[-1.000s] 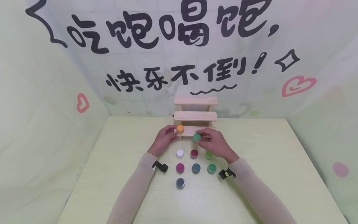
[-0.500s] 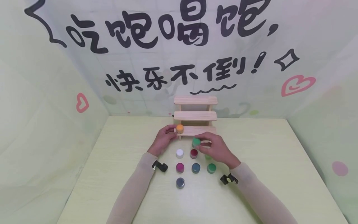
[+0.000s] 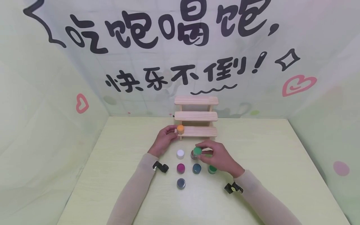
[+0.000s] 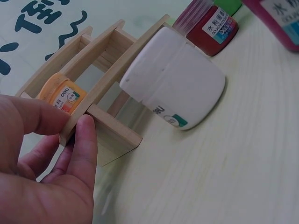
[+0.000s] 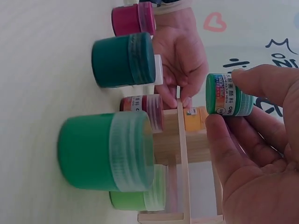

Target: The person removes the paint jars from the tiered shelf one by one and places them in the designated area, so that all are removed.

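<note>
My left hand (image 3: 164, 142) pinches the left end of the lowest board of a wooden three-step stand (image 3: 196, 116). An orange-lidded paint jar (image 4: 63, 95) stands on that board, close beside those fingers. Between thumb and fingertips, my right hand (image 3: 219, 155) holds a small green paint jar (image 5: 229, 94) raised above the table. In the head view this jar overlaps a dark red jar (image 5: 142, 112), which is partly hidden. A white jar (image 4: 175, 79) stands left of the red one. Behind my right hand, a light green jar (image 5: 135, 193) shows only in the wrist views.
More paint jars stand in rows on the table: magenta (image 3: 181, 168), blue-teal (image 3: 197, 168), another green jar (image 3: 212, 169) partly under the right hand, and a dark grey-blue one (image 3: 181, 183) nearest me. A printed cloth (image 3: 140, 103) rises behind the stand.
My right hand has drawn back from the lowest step toward me, carrying the green jar down to over the dark red jar. The left hand keeps its hold on the stand.
</note>
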`<state>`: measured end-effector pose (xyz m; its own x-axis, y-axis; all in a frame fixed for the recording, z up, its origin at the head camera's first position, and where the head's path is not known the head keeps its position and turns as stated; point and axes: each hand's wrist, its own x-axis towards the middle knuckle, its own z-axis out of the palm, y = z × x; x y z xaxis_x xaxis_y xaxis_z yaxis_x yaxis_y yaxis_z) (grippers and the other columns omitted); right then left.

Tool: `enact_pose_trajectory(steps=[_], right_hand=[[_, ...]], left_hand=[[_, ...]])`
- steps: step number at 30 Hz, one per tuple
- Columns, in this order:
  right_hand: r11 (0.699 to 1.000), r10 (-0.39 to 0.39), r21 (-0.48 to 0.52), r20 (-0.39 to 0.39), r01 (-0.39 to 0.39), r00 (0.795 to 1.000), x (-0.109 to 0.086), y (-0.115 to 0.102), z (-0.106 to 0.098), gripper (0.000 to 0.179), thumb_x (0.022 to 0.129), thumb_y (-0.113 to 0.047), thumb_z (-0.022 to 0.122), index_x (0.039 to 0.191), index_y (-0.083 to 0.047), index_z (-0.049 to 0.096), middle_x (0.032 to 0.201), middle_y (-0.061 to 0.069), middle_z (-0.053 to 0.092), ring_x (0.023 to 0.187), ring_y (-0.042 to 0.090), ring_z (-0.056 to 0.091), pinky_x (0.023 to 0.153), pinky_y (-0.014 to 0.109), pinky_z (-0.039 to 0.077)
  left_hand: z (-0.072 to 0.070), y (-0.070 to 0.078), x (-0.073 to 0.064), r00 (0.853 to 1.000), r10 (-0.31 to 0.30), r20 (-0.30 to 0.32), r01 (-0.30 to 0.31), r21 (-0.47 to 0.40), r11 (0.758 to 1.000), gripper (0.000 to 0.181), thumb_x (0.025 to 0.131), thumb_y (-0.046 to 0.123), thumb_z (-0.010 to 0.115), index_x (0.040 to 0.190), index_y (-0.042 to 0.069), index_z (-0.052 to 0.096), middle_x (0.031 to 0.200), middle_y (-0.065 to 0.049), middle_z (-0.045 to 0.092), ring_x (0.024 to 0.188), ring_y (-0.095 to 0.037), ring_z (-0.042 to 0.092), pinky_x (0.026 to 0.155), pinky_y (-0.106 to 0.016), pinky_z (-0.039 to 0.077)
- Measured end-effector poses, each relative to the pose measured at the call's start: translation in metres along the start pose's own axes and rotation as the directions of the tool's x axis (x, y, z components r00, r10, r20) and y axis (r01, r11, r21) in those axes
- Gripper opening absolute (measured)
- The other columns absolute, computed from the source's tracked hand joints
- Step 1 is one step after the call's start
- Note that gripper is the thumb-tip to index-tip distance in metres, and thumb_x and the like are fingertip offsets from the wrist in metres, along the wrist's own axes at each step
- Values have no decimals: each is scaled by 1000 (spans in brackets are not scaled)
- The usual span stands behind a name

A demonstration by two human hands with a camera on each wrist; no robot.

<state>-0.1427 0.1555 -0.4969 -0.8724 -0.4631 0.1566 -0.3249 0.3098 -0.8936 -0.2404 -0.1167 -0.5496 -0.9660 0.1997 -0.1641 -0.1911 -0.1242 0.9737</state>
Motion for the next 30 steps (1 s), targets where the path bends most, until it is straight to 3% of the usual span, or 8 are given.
enact_pose_trajectory(steps=[9, 13, 20, 30], right_hand=[[999, 10, 30, 31, -11, 999, -15, 2, 9, 36, 92, -7, 80, 127, -6, 73, 125, 7, 73, 111, 21, 71, 95, 38, 64], [1000, -20, 24, 46, 19, 999, -22, 2, 12, 36, 90, -7, 82, 126, -7, 73, 120, 7, 73, 108, 27, 73, 92, 37, 65], [997, -73, 12, 53, 72, 996, -32, 7, 16, 39, 87, -4, 84, 125, -3, 73, 121, 5, 73, 108, 17, 71, 90, 35, 66], [987, -159, -27, 36, 160, 987, -51, 12, 27, 41, 83, 2, 85, 121, -7, 75, 115, 5, 75, 104, 15, 73, 85, 39, 67]], left_hand=[[0, 0, 0, 1000, -1, -2, 1, -6, 1000, 44, 97, -6, 63, 140, 1, 61, 129, -15, 66, 110, -18, 69, 99, -28, 62], [0, 0, 0, 1000, -4, 0, 4, 0, 1000, 44, 97, -5, 63, 140, 1, 61, 129, -16, 66, 110, -18, 69, 100, -30, 62], [-1, 1, 0, 1000, -19, 4, 19, -6, 1000, 45, 97, -4, 64, 141, 2, 61, 131, -16, 65, 112, -18, 69, 101, -30, 61], [1, 2, -1, 1000, -23, -13, 23, -12, 1000, 45, 97, -5, 63, 142, 2, 61, 128, -14, 65, 111, -16, 67, 99, -29, 62]])
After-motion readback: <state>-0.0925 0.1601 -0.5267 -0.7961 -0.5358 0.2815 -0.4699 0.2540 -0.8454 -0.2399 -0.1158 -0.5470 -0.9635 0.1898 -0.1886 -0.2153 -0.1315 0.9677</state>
